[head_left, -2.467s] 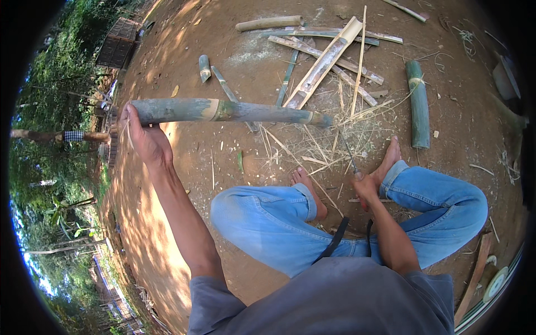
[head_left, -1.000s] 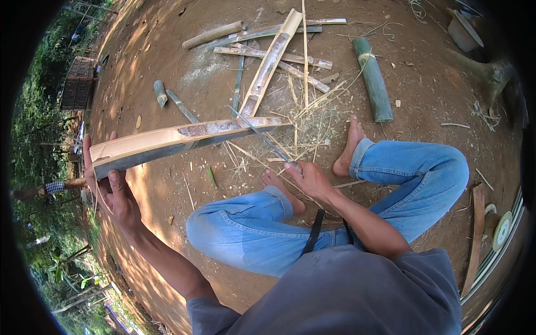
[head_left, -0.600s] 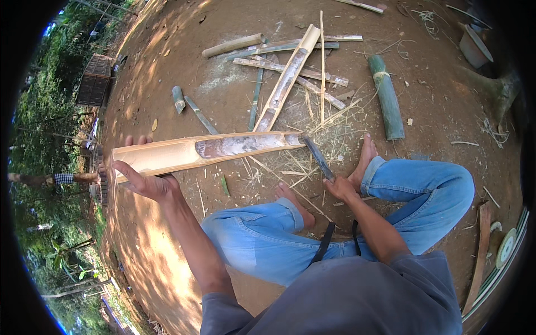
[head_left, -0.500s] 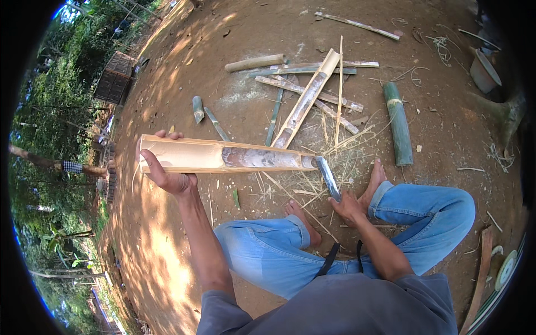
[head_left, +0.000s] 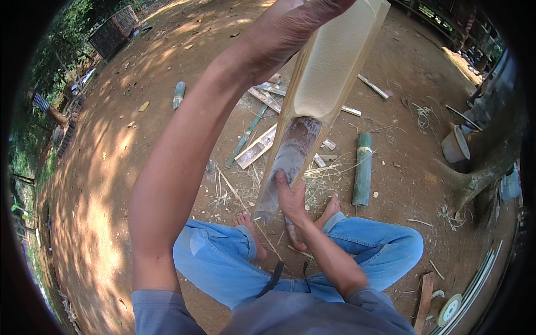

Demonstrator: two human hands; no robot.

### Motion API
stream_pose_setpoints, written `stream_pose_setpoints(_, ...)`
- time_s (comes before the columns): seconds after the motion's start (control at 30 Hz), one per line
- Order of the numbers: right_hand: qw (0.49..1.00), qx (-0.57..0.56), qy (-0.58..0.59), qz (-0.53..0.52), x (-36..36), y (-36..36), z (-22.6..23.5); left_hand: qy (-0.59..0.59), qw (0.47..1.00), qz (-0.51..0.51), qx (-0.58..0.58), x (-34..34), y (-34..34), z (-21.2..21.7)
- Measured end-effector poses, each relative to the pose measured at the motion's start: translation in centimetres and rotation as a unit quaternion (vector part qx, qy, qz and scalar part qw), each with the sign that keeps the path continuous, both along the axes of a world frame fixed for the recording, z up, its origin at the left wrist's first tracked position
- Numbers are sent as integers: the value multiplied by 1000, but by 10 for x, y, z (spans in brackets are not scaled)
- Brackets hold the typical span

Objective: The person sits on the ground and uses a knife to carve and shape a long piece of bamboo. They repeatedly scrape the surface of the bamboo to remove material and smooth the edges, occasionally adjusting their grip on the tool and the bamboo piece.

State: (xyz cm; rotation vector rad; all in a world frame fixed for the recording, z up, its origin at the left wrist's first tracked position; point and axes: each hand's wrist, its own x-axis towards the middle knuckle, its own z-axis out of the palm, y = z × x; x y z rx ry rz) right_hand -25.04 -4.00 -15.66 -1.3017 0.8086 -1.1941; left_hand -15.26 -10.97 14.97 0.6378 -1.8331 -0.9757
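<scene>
Right hand (head_left: pixel 294 201) clasps the split bamboo (head_left: pixel 321 72) near its lower end, thumb inside; left hand (head_left: pixel 285 28), upper end, grip unclear.

there are two hands (head_left: pixel 292 200), two feet (head_left: pixel 250 233), one held bamboo half (head_left: pixel 334 72).

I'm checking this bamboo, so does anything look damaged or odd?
Yes: the split bamboo in the right hand has brown and grey blotches along its lower hollow; they look odd against the clean, pale upper hollow.

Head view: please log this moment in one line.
left hand: at split bamboo, grip unclear | right hand: grips its narrower end, thumb inside | ground: green bamboo tube
</scene>
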Motion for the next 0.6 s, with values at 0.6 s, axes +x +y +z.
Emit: stream_pose_setpoints(0.6, 817, 520, -205, -142, 15, -51, -127, -219, 806, 263, 484, 99, 214, -213)
